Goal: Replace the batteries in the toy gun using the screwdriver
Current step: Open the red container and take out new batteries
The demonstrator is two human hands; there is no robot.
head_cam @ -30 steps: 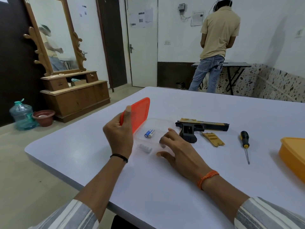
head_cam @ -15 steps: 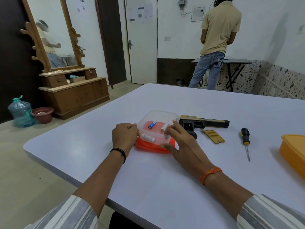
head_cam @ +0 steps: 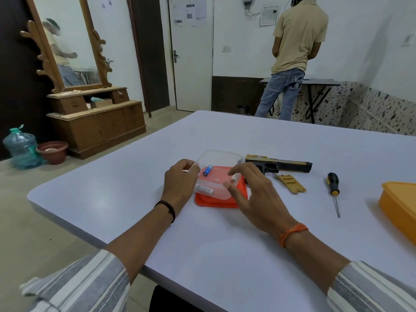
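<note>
The left hand (head_cam: pixel 180 181) curls its grip on the near-left rim of the clear container (head_cam: pixel 221 174), now sitting on the orange lid (head_cam: pixel 216 201) it held upright a second ago; the right hand (head_cam: pixel 249 188) has lifted, fingers spread and holding nothing. The toy gun (head_cam: pixel 279 165), its battery cover (head_cam: pixel 290 183) and the screwdriver (head_cam: pixel 333 190) lie to the right, with bare counter (head_cam: pixel 225 244) stretching to its near edge. A blue battery (head_cam: pixel 207 170) lies inside the container.

Yellow container (head_cam: pixel 399 206): sitting at the table (head_cam: pixel 247 136) edge, well right of the hands.
Person in beige shirt (head_cam: pixel 297 37): standing far beyond the hands, facing a folding table (head_cam: pixel 319 81).
Mirrored dresser (head_cam: pixel 90 113): standing far left.
Water jug (head_cam: pixel 21 148) and clay pot (head_cam: pixel 54 152): resting on the floor beside it.
</note>
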